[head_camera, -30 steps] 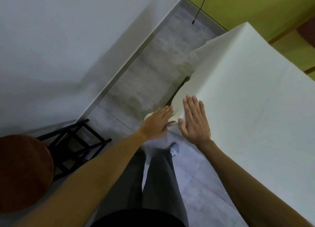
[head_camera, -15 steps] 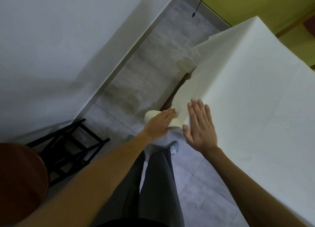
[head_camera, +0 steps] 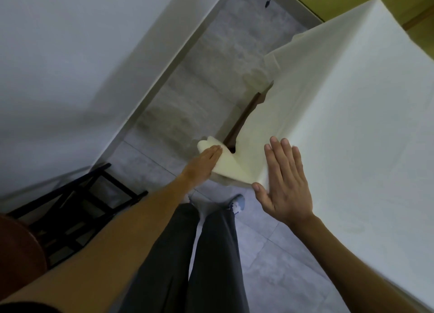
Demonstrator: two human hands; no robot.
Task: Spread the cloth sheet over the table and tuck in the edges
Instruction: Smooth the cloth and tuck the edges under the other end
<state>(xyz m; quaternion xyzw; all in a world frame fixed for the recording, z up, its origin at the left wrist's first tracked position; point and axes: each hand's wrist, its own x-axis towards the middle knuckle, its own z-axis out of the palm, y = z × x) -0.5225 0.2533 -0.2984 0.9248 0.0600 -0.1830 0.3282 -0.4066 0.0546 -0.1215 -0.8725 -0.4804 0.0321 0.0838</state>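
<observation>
Cloth sheet [head_camera: 352, 124] draped over bench [head_camera: 247, 115]; only strip of brown wood shows in gap at side. Right hand [head_camera: 285, 183] flat on near corner, fingers straight, thumb at edge. Left hand [head_camera: 204, 162] flat, fingers straight, against folded flap [head_camera: 231, 169] hanging off corner. Black stool [head_camera: 77, 209] lower left, well apart. Grey tiled floor [head_camera: 211, 77], dark trousers [head_camera: 199, 254], 1 shoe [head_camera: 237, 203].

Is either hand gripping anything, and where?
Neither grips. Left hand presses flat on the cloth at its folded corner flap; right hand lies flat against it nearby.
</observation>
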